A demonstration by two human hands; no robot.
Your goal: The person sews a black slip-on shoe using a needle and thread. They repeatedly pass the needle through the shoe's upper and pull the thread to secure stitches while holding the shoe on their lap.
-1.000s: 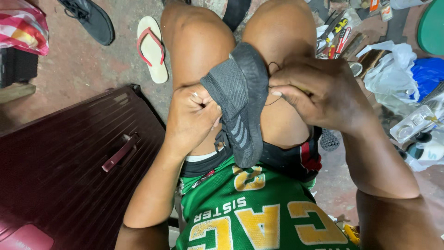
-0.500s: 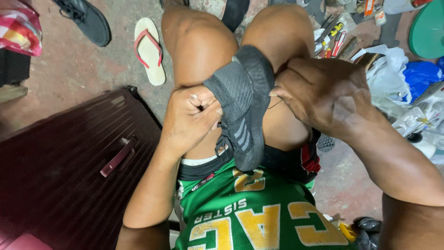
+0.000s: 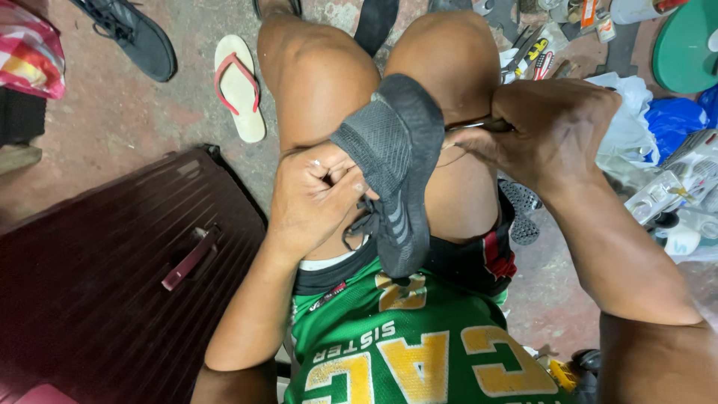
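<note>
My left hand (image 3: 314,198) grips the dark grey shoe (image 3: 393,168) upside down over my knees, fingers closed on its upper edge. Right of the shoe, my right hand (image 3: 542,131) is clenched on a thin metal tool (image 3: 475,125), tip at the sole's edge. It looks like mid-stitch; next, probably a steady pull while I brace the shoe.

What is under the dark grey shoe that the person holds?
Under the dark grey shoe are the person's bare thighs and green jersey. The left hand grips its side; the shoe's inside is hidden.
</note>
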